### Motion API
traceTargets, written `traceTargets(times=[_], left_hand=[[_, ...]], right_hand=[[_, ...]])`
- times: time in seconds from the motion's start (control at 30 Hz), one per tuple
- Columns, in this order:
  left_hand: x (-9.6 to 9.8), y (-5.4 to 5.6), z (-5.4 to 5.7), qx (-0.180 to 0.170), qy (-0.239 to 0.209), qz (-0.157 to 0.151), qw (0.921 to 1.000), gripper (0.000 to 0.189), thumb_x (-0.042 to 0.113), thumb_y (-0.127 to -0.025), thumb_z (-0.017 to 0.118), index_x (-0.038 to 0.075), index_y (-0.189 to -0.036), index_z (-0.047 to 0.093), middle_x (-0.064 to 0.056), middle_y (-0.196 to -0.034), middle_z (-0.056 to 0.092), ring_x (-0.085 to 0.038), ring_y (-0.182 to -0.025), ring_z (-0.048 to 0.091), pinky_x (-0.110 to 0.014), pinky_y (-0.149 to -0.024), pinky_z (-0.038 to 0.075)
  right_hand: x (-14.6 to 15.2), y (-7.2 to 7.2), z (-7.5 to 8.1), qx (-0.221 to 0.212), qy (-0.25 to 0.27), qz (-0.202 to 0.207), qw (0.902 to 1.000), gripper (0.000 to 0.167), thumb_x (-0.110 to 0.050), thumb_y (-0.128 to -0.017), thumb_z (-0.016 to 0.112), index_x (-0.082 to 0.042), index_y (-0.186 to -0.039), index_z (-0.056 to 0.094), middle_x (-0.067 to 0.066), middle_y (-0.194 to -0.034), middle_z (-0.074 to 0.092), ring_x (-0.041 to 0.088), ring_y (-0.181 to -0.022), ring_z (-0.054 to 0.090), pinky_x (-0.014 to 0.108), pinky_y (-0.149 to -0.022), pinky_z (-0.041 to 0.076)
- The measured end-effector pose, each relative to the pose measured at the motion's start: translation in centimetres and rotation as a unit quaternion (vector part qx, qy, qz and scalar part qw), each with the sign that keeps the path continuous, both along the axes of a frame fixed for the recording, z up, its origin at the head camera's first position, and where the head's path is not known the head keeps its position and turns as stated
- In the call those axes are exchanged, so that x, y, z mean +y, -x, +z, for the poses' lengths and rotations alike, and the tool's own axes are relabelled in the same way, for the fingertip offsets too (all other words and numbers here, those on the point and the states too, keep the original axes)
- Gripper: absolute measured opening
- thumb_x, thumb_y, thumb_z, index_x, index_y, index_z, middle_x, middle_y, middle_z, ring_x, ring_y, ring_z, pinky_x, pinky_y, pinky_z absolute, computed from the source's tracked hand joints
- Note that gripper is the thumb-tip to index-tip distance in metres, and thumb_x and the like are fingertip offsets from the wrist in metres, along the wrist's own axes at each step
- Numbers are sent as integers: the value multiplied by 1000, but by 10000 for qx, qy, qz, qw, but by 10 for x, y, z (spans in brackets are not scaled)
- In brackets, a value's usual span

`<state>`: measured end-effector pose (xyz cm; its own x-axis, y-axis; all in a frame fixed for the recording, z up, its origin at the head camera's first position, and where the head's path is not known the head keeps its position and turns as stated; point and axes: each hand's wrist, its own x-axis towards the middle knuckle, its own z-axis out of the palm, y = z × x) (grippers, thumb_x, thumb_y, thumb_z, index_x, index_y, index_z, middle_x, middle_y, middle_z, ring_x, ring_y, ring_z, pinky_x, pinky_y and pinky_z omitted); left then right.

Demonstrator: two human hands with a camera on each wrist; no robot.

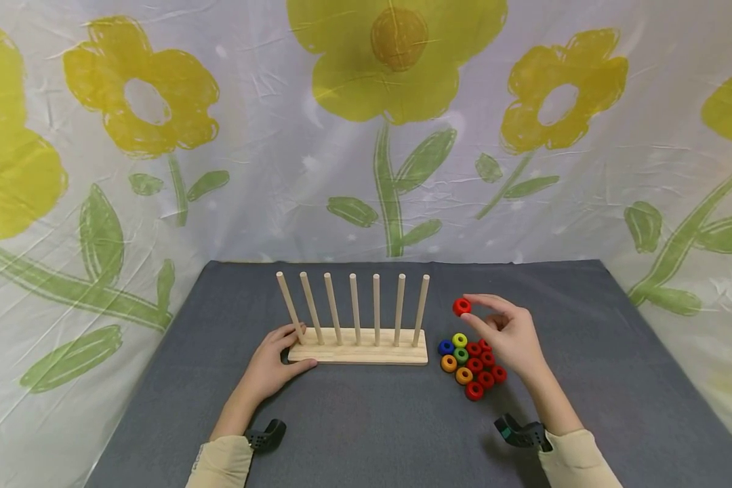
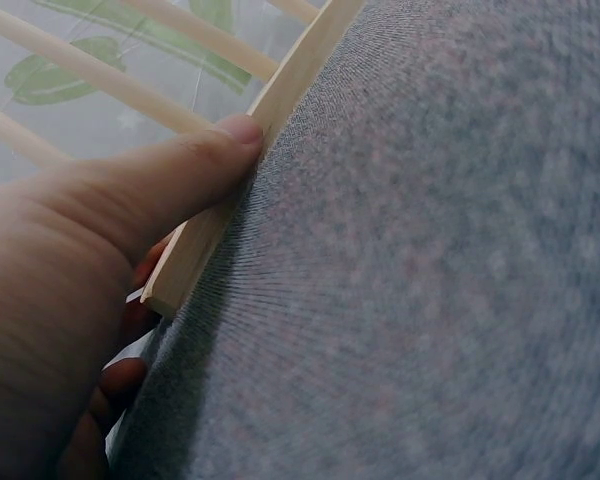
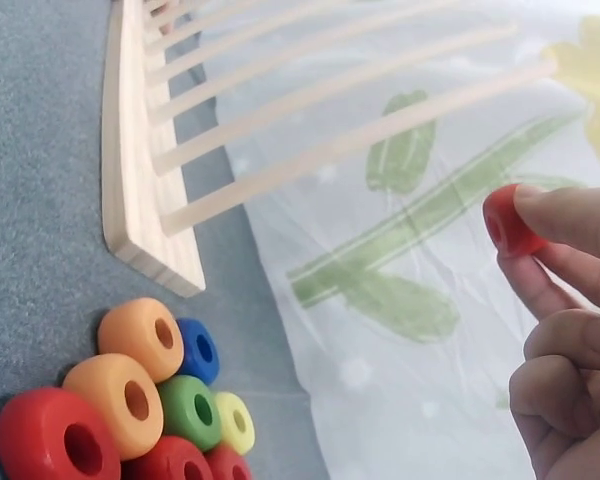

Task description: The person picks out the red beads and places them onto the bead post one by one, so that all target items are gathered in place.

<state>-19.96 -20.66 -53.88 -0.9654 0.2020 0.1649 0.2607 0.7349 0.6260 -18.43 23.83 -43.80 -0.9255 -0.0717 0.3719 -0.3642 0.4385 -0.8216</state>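
A wooden peg rack (image 1: 358,351) with a row of several upright pegs stands on the cloth-covered table. My left hand (image 1: 268,364) grips its left end, thumb along the front edge and fingers behind; the left wrist view shows the thumb (image 2: 195,165) pressing the base. Up in the air, right of the rightmost peg, my right hand (image 1: 512,332) pinches a red bead (image 1: 461,307) between thumb and fingers. The right wrist view shows that red bead (image 3: 510,220) with part of its hole visible. All the pegs are bare.
Loose beads lie together right of the rack: several red ones (image 1: 474,391), two orange (image 1: 464,376), one blue (image 1: 446,347), one green (image 1: 461,355) and one yellow (image 1: 459,339). A flower-printed curtain (image 1: 268,203) hangs behind the dark grey tablecloth (image 1: 366,434).
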Motion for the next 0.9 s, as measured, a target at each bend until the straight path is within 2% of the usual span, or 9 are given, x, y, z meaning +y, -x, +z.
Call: traceTargets(times=[0.13,0.23,0.33,0.43,0.47,0.57,0.6,0.67,0.9], left_hand=[[0,0,-1,16,17,-4,10000,78,37,-89,88,7,-154,57,-18,-155,55,-44,-145,46,-67,-115,41],[0,0,-1,38,19,-5,10000,78,37,-89,88,7,-154,57,-18,-154,55,-44,-145,46,-68,-114,41],[0,0,0,26,4,-5,10000,78,37,-89,88,7,-154,57,-18,-155,55,-44,-145,46,-67,-114,41],[0,0,0,5,-12,-17,10000,78,36,-90,88,7,-155,56,-18,-156,54,-43,-145,45,-67,-115,40],[0,0,0,6,-27,-21,10000,78,36,-90,88,7,-155,56,-18,-156,54,-43,-145,45,-67,-115,40],[0,0,1,44,-51,-17,10000,77,35,-90,88,7,-154,56,-19,-155,54,-45,-145,46,-68,-114,41],[-1,0,0,61,-44,-9,10000,77,34,-89,88,7,-154,57,-19,-155,54,-45,-144,46,-68,-114,41],[-2,1,0,83,-14,5,10000,78,35,-89,88,7,-154,57,-19,-155,55,-45,-144,46,-68,-114,41],[-1,2,-3,61,39,-17,10000,79,37,-89,88,7,-154,56,-20,-155,54,-45,-144,47,-67,-115,41]], right_hand=[[-2,1,2,47,20,64,10000,31,-11,-97,80,-12,-128,78,9,-109,71,7,-41,29,28,-36,28],[-4,2,3,120,5,87,9999,31,-10,-97,80,-12,-128,78,7,-111,72,5,-41,28,28,-36,28],[-5,3,5,172,20,73,9998,31,-9,-97,80,-12,-128,78,1,-102,71,5,-40,28,28,-36,28],[-8,4,8,192,147,70,9997,32,-8,-96,80,-12,-128,78,-6,-82,64,7,-40,28,29,-36,27],[-9,4,10,196,178,84,9996,32,-7,-96,80,-12,-127,78,-7,-81,64,9,-40,27,29,-36,27],[-14,6,14,186,219,135,9995,31,-9,-96,81,-13,-127,78,-9,-89,68,11,-41,28,29,-37,26],[-16,6,15,184,209,159,9995,31,-9,-96,81,-13,-127,79,-8,-98,70,11,-42,28,30,-38,27],[-18,7,15,159,178,171,9996,31,-11,-96,81,-13,-126,79,-5,-102,71,11,-42,29,29,-38,27],[-20,6,16,124,229,175,9995,30,-9,-96,80,-11,-126,78,-8,-83,63,11,-43,28,30,-38,28]])
